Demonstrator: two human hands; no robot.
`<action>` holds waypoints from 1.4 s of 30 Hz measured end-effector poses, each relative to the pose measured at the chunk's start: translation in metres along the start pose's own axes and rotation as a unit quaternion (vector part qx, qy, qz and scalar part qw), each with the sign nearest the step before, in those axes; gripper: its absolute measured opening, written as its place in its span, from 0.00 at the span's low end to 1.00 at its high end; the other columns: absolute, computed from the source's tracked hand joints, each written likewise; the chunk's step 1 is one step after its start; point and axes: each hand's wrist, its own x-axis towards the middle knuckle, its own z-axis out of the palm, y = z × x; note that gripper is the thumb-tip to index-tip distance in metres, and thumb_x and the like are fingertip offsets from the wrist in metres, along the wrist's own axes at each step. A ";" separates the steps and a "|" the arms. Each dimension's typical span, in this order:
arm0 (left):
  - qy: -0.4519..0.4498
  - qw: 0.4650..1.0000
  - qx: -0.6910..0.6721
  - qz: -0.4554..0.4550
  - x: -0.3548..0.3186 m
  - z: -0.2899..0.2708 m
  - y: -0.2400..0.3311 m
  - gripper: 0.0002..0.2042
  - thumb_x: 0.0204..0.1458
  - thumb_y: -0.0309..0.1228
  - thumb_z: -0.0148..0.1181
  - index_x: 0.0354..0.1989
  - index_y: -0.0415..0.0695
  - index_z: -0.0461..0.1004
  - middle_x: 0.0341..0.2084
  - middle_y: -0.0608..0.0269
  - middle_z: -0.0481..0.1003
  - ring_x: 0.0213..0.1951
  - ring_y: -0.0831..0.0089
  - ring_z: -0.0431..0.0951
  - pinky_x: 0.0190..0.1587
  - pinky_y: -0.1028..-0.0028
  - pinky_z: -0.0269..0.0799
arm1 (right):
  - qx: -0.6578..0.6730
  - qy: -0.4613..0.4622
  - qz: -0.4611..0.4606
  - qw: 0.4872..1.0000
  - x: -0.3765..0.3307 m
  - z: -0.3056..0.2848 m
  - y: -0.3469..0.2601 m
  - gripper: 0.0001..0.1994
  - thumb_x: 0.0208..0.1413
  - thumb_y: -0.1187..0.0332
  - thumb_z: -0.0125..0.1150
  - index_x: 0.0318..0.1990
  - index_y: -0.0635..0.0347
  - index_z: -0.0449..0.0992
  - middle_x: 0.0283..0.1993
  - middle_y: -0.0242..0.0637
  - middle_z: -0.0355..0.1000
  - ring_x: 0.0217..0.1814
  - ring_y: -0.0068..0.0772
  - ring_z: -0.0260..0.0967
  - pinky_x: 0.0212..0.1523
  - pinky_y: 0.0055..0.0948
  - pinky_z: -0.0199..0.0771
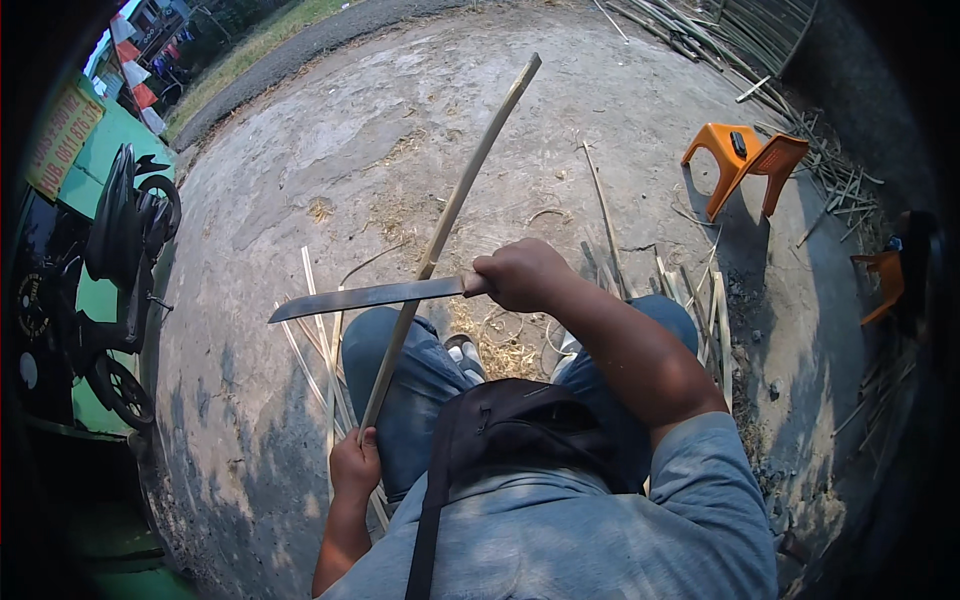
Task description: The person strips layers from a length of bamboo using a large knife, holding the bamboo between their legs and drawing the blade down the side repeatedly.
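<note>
My right hand [522, 276] is closed round the wooden handle of a machete [375, 296], its long blade pointing left. The blade lies across a long bamboo strip [460, 190], touching or very close to it; I cannot tell which. That strip slants from near my left thigh up and away to the right. At its lower end, my left hand [355, 464] is wrapped round it beside my left knee. Pale shavings [505, 350] lie on the ground between my feet.
Cut strips [318, 330] lean by my left leg, and more strips [722, 320] lie right of my right knee. An orange plastic chair [715, 165] with a dark object on it stands at the far right. Bamboo poles [675, 35] lie behind. Motorbikes [125, 220] stand at the left.
</note>
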 end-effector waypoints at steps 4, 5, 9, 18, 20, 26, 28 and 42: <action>0.003 1.000 -0.015 0.004 0.001 0.003 -0.001 0.29 0.71 0.54 0.49 0.28 0.38 0.72 0.20 0.38 0.74 0.29 0.31 0.76 0.30 0.45 0.68 | -0.023 0.020 -0.040 0.999 0.004 -0.006 -0.003 0.06 0.57 0.61 0.64 0.32 0.50 0.80 0.29 0.40 0.80 0.36 0.50 0.82 0.36 0.49 0.79; 0.014 1.000 -0.025 0.014 0.001 0.005 -0.002 0.29 0.71 0.54 0.49 0.28 0.38 0.73 0.20 0.38 0.74 0.29 0.31 0.76 0.30 0.45 0.68 | -0.019 0.042 -0.038 0.998 0.004 -0.007 0.002 0.05 0.56 0.62 0.64 0.32 0.50 0.80 0.28 0.40 0.80 0.36 0.49 0.82 0.36 0.49 0.79; 0.004 0.999 -0.036 0.008 0.002 0.004 -0.006 0.29 0.71 0.54 0.49 0.29 0.38 0.74 0.20 0.38 0.74 0.29 0.32 0.77 0.30 0.46 0.68 | 0.003 0.092 0.081 0.992 0.006 -0.008 0.040 0.04 0.55 0.63 0.63 0.33 0.49 0.81 0.31 0.42 0.80 0.38 0.52 0.82 0.41 0.51 0.81; -0.031 0.999 -0.029 -0.004 0.000 -0.005 -0.003 0.30 0.72 0.55 0.47 0.31 0.36 0.75 0.19 0.44 0.74 0.27 0.42 0.79 0.30 0.53 0.69 | 0.096 0.057 0.162 0.980 -0.002 -0.016 0.036 0.08 0.59 0.60 0.63 0.42 0.48 0.85 0.37 0.45 0.83 0.42 0.53 0.82 0.45 0.51 0.82; -0.027 0.999 -0.040 -0.011 0.002 -0.005 -0.001 0.30 0.71 0.56 0.49 0.30 0.38 0.75 0.21 0.38 0.74 0.30 0.32 0.78 0.30 0.47 0.69 | 0.071 0.043 0.121 0.989 -0.003 -0.012 0.027 0.08 0.58 0.60 0.64 0.41 0.48 0.84 0.36 0.44 0.82 0.41 0.53 0.82 0.44 0.51 0.82; -0.026 0.999 -0.036 -0.016 0.003 -0.001 -0.006 0.31 0.71 0.57 0.48 0.30 0.37 0.74 0.21 0.37 0.74 0.30 0.31 0.77 0.31 0.47 0.69 | 0.011 0.025 -0.033 0.999 0.003 0.000 0.005 0.05 0.56 0.62 0.65 0.34 0.49 0.81 0.30 0.40 0.80 0.36 0.51 0.81 0.37 0.51 0.79; -0.018 0.999 -0.036 -0.006 0.002 0.003 -0.008 0.31 0.71 0.57 0.48 0.30 0.37 0.74 0.22 0.37 0.74 0.30 0.31 0.77 0.31 0.47 0.69 | -0.018 0.031 -0.038 0.999 0.004 -0.008 0.006 0.05 0.55 0.61 0.66 0.33 0.49 0.80 0.30 0.40 0.80 0.35 0.50 0.81 0.37 0.49 0.80; -0.025 0.998 -0.048 -0.008 0.001 -0.001 -0.007 0.30 0.71 0.56 0.49 0.28 0.38 0.73 0.20 0.39 0.74 0.29 0.33 0.77 0.30 0.47 0.68 | 0.114 0.069 0.159 0.978 -0.001 -0.015 0.045 0.08 0.59 0.61 0.63 0.41 0.48 0.84 0.37 0.46 0.82 0.43 0.53 0.81 0.46 0.50 0.81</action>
